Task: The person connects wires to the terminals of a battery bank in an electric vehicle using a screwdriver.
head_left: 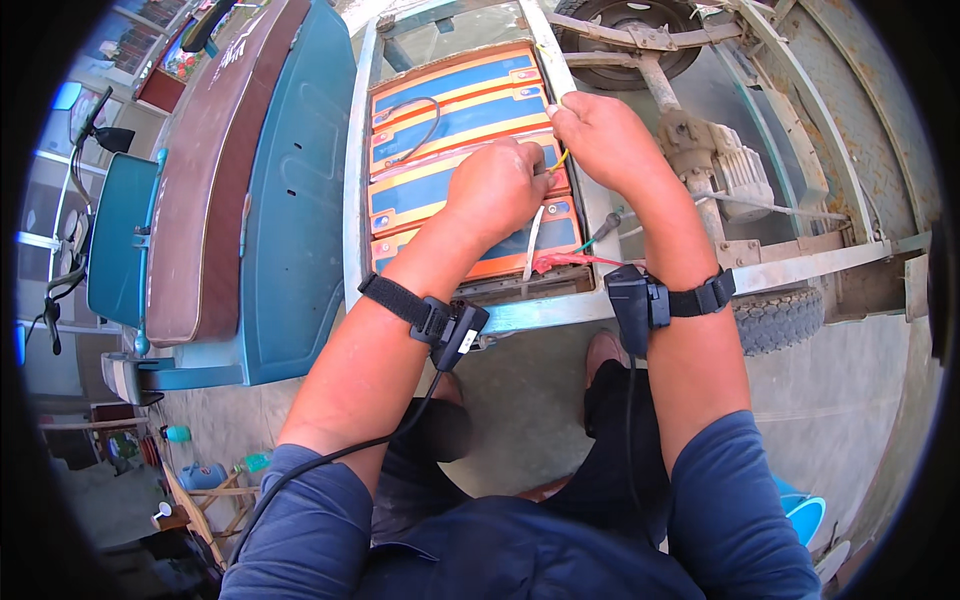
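Several orange-and-blue batteries (pixel 455 110) lie side by side in a grey metal frame (pixel 356 180) of a small vehicle. My left hand (pixel 497 185) rests closed over the nearer batteries, fingers curled near a yellow wire (pixel 562 158). My right hand (pixel 600 135) is at the frame's right rail, pinching the same yellow wire. A white wire (pixel 531 245) and a red wire (pixel 565 261) run over the nearest battery below my hands. A black cable (pixel 425 130) loops on the far batteries. Both wrists carry black strapped devices.
A teal panel (pixel 295 200) and brown seat (pixel 205 180) stand tipped up to the left. The rear axle with a motor (pixel 715 165) and a tyre (pixel 780 318) lie to the right. Another wheel (pixel 625 40) is at the top. Concrete floor lies below.
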### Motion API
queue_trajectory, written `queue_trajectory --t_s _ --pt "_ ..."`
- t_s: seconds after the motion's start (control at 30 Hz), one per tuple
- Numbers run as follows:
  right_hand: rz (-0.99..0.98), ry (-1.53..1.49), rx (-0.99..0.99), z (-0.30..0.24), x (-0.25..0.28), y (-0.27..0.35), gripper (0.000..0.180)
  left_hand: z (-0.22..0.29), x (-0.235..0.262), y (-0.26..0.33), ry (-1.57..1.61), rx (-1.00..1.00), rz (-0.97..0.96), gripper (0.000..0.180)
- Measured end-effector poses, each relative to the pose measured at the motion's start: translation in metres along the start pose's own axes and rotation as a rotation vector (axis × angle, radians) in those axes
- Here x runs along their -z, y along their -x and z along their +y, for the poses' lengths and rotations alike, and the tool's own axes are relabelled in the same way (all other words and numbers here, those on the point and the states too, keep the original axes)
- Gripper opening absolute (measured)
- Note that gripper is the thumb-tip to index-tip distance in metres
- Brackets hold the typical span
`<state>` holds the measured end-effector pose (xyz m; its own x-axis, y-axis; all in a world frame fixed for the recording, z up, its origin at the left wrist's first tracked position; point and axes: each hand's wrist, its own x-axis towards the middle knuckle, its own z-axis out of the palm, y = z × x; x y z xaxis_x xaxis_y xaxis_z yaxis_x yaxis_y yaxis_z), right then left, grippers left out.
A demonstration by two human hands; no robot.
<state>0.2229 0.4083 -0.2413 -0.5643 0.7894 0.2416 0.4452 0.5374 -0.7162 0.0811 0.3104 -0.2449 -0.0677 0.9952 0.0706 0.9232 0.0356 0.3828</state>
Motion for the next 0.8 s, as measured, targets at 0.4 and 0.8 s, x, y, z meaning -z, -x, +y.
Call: queue_trajectory --t_s 0.4,0.8 --pt "-0.021 0.054 0.016 -0.002 0.003 -0.001 0.034 -0.001 -0.003 0.002 0.015 -0.012 0.034 0.022" --pt "0.008 0.007 0.039 0.003 0.001 0.0 0.035 0.01 0.008 0.001 0.013 0.051 -0.042 0.023"
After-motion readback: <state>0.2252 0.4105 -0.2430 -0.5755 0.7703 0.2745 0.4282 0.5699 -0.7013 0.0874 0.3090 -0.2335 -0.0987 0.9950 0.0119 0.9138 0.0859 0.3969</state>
